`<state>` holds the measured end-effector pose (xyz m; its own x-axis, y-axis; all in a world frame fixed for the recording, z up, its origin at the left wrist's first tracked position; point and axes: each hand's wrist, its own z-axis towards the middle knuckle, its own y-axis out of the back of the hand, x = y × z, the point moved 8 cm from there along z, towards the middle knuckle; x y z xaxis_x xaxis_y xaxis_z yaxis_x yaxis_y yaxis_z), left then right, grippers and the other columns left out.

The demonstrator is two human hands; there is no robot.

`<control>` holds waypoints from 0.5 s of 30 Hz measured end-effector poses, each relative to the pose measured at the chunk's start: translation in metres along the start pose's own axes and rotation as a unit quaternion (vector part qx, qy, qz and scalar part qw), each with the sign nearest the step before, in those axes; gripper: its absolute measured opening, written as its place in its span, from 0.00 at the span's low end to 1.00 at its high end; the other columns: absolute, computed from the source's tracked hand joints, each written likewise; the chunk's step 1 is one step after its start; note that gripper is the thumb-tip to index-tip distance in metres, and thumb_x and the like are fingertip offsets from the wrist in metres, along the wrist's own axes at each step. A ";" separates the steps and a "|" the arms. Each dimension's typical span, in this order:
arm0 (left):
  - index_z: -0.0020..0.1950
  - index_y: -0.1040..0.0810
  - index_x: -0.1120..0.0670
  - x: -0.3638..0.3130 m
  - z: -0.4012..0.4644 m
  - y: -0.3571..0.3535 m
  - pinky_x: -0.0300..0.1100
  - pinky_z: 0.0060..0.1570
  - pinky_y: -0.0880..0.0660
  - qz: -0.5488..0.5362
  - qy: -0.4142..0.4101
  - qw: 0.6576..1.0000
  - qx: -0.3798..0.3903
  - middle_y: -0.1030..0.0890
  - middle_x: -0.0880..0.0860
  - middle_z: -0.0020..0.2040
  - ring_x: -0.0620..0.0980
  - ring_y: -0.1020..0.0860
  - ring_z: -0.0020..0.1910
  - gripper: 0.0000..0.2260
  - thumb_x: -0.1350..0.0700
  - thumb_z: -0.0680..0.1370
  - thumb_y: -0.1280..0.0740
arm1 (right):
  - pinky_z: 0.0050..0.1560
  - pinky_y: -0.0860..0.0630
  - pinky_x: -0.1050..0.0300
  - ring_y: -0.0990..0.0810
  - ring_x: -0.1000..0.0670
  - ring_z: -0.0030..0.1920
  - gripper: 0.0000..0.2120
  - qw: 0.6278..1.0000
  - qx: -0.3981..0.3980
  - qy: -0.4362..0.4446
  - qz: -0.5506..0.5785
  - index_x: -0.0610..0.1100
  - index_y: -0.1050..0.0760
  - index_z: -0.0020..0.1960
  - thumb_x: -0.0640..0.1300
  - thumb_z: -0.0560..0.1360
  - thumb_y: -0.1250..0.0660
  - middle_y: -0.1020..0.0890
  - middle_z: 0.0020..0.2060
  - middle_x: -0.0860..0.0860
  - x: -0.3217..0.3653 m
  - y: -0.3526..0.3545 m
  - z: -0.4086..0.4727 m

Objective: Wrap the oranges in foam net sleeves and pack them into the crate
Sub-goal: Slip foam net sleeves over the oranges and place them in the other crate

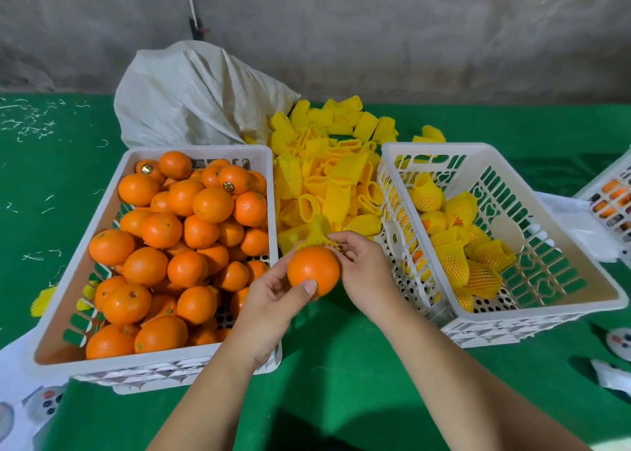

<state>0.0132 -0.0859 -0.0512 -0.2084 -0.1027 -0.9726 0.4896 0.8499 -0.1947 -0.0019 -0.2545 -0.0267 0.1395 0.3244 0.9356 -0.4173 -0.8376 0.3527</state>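
Orange (312,269) sits in my left hand (273,297), thumb pressed on its near face and fingers curled behind it, held above the green desk (341,365) between the two crates. My right hand (362,262) pinches the rim of a yellow foam net sleeve (317,233) at the far top of that fruit; the sleeve's mouth touches the orange and the rest of it sticks up and away, so most of the peel is bare.

To my left the white crate (102,211) is heaped with loose oranges (170,245), a couple bearing small round stickers. To my right the packing crate (512,163) holds a cluster of wrapped oranges (457,245) along its left and middle, with bare perforated floor showing at the near end. Between the crates and beyond them lies a pile of empty sleeves (327,170), spilling from a pale woven sack (191,92) at the back of the desk. One stray yellow sleeve (42,300) lies just outside the left crate. Another white basket edge (611,191) shows at the far right.
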 end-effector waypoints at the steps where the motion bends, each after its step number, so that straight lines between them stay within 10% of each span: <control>1: 0.75 0.24 0.49 -0.001 0.000 0.003 0.38 0.54 0.19 -0.011 -0.007 0.999 -0.034 0.16 0.48 0.65 0.49 0.17 0.64 0.30 0.46 0.75 0.20 | 0.55 0.19 0.44 0.16 0.51 0.49 0.05 1.000 0.000 0.006 0.018 0.53 0.17 0.52 0.44 0.80 0.29 0.15 0.45 0.53 0.004 0.002 -0.002; 8: 0.72 0.36 0.39 -0.010 0.000 0.003 0.35 0.52 0.19 0.039 -0.056 0.986 -0.154 0.25 0.47 0.66 0.38 0.18 0.55 0.33 0.56 0.76 0.21 | 0.47 0.26 0.64 0.20 0.59 0.45 0.03 0.993 0.038 0.112 0.007 0.56 0.19 0.50 0.51 0.78 0.31 0.17 0.43 0.63 0.038 0.008 -0.022; 12: 0.71 0.30 0.38 -0.009 0.003 0.002 0.59 0.65 0.21 0.020 -0.032 0.987 -0.158 0.23 0.57 0.69 0.57 0.19 0.65 0.35 0.41 0.66 0.20 | 0.45 0.25 0.64 0.20 0.59 0.46 0.05 0.977 0.058 0.197 -0.060 0.55 0.23 0.55 0.53 0.81 0.35 0.20 0.44 0.64 0.057 0.003 -0.040; 15: 0.69 0.29 0.44 -0.004 0.005 0.005 0.59 0.62 0.19 -0.014 -0.036 0.986 -0.165 0.16 0.52 0.59 0.57 0.17 0.61 0.30 0.47 0.69 0.23 | 0.50 0.26 0.65 0.25 0.62 0.50 0.07 0.957 0.056 0.261 -0.112 0.50 0.22 0.58 0.50 0.82 0.35 0.24 0.51 0.62 0.066 -0.004 -0.047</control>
<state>0.0204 -0.0836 -0.0485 -0.1508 -0.1555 -0.9763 0.1803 0.9667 -0.1818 -0.0334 -0.2090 0.0329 -0.2664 0.6527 0.7093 -0.3260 -0.7535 0.5709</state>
